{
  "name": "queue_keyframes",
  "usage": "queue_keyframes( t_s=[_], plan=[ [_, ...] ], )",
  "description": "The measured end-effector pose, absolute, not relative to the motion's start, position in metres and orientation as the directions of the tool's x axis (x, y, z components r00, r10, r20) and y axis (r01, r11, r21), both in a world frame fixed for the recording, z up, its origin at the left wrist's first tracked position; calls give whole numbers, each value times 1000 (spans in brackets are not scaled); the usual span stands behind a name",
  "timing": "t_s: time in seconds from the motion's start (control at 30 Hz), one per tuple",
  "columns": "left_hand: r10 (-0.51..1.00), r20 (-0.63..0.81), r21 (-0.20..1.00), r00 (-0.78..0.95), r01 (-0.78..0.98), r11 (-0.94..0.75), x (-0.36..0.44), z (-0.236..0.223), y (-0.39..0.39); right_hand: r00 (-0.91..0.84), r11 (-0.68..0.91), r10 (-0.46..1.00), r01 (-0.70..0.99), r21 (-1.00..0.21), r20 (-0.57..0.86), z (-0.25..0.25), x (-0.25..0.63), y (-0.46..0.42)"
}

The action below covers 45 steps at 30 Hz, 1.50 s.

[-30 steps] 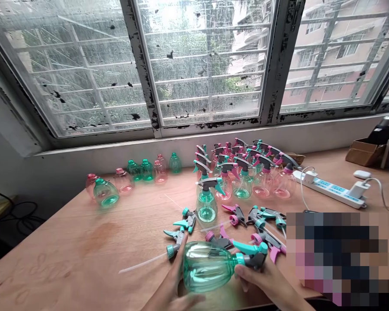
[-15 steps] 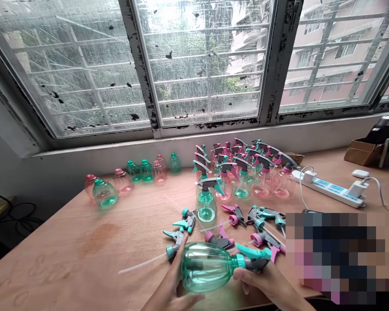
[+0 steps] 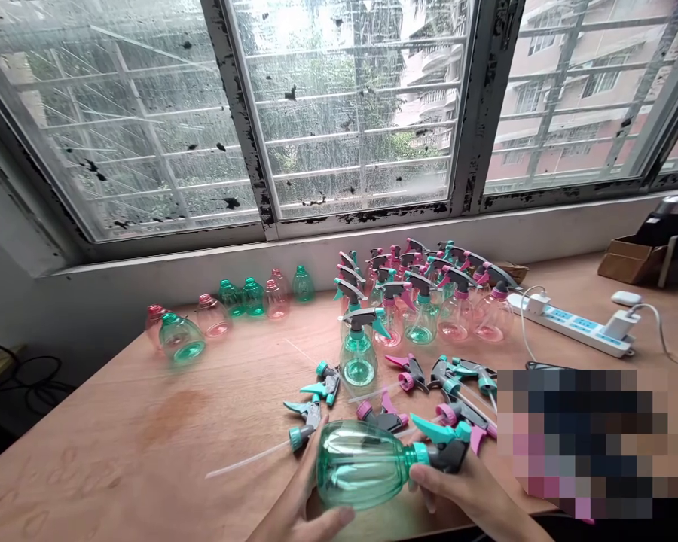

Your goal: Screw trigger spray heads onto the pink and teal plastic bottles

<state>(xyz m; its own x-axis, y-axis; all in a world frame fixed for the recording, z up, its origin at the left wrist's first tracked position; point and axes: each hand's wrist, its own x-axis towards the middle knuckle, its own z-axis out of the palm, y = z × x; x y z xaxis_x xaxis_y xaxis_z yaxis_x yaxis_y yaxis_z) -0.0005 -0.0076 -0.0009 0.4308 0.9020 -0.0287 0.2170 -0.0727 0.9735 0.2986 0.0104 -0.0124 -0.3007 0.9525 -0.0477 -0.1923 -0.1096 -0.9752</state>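
Above the near edge of the tabletop point(image 3: 118, 421), the left hand point(image 3: 310, 500) cradles the green bottle point(image 3: 361, 465) on its side, apparently to steady it; the right hand point(image 3: 457, 482) grips the spray head point(image 3: 449, 448) at its neck, seemingly for turning leverage.

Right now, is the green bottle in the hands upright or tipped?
Tipped: the bottle lies sideways, its spray head at the right hand.

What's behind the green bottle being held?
Past the held bottle, a grey and pink spray head lies on the table. Its near edge is covered, and nothing shows clearly through the green plastic.
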Motion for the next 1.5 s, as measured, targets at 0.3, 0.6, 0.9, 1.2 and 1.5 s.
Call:
queue_keyframes(
  t_s=[0.3, 0.6, 0.9, 1.2, 1.5],
  plan=[
    [917, -1, 981, 400, 177, -76, 0, -6, -7, -313, -122, 948, -203, -971, -54, -12, 299, 9],
    [911, -54, 986, 408, 168, -16, 0, -4, -5, -317, -108, 947, -160, -981, -52, -11, 297, 6],
    [923, -30, 968, 384, 243, -70, 3, -2, -5, -249, -84, 968, -175, -981, -39, -14, 296, 9],
    [912, -68, 985, 405, 174, -4, 2, -5, -3, -215, -49, 977, -226, -973, 1, -14, 295, 10],
    [917, -11, 955, 400, 275, -109, 0, -8, -2, -241, -16, 970, -174, -985, 27, -12, 296, 11]
  ],
)
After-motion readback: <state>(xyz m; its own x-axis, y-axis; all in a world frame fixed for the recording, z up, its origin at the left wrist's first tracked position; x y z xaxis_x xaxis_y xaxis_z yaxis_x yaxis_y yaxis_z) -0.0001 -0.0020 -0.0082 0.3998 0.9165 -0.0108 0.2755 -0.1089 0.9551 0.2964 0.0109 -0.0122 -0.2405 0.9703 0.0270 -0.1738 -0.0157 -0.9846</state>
